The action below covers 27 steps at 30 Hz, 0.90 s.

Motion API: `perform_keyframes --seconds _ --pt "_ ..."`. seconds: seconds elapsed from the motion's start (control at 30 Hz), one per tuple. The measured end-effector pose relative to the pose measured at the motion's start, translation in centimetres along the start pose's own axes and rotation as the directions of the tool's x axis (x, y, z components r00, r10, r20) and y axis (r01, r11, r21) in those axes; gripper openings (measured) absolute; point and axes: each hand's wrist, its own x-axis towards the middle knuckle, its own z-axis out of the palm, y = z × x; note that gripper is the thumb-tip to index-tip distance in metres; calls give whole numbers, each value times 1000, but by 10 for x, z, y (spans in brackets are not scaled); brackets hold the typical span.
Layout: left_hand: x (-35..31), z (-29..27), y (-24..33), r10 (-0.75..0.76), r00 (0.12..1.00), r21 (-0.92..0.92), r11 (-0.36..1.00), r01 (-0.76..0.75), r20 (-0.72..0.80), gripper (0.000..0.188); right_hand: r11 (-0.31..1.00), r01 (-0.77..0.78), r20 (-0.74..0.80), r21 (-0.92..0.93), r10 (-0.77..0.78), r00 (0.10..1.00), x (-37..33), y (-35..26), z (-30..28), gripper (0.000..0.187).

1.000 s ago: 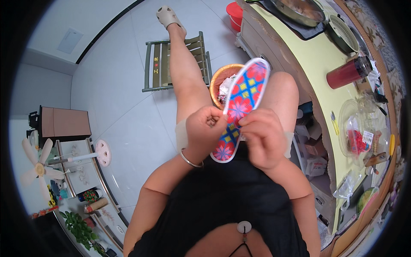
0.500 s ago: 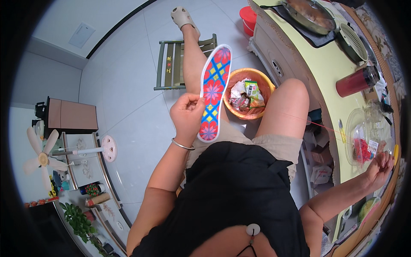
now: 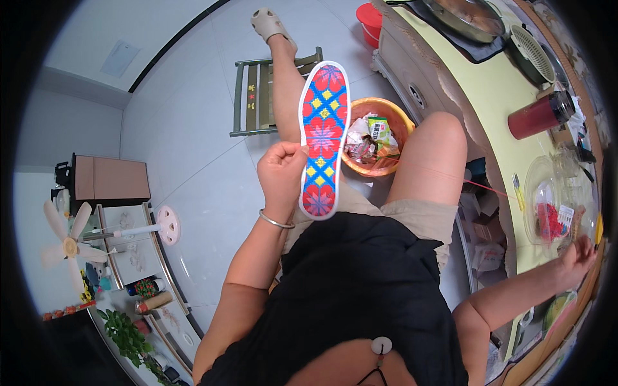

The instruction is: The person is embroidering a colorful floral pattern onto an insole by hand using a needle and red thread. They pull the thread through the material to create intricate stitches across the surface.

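My left hand (image 3: 282, 170) is closed on the edge of an embroidered insole (image 3: 323, 138), pinching its left side between thumb and fingers. The insole stands upright over my lap, white-rimmed, with red, pink, blue and yellow flower and lattice stitching. From its right side a thin red thread (image 3: 486, 186) stretches taut to the right, across my knee and over the table edge. My right hand (image 3: 576, 260) is held far out to the right above the table, fingers pinched together on the thread; its far end is too fine to make out, and no needle is discernible.
Beside my right hand, a clear plastic tray (image 3: 535, 222) holds red thread (image 3: 549, 220). The yellow-green table (image 3: 492, 125) also carries a dark red bottle (image 3: 541, 114), a colander (image 3: 531, 55) and a pan (image 3: 467, 19). A lined waste bin (image 3: 405, 138) stands between my knees, near a folding stool (image 3: 243, 100).
The insole has turned slightly so its patterned face shows more squarely. My right hand has shifted a little lower in the view, and the red thread remains stretched out.
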Motion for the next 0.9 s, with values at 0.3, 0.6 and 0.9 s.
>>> perform_keyframes --seconds 0.3,0.6,0.9 --pt "-36 39 45 -187 953 -120 968 220 238 3 502 257 550 -826 614 567 -293 152 122 11" --pt "-42 44 47 -191 940 -174 954 246 283 3 691 480 841 -540 462 281 -341 186 135 16" --pt "-44 43 45 -194 936 -144 959 243 292 2 679 491 837 -546 468 283 -346 192 133 14"
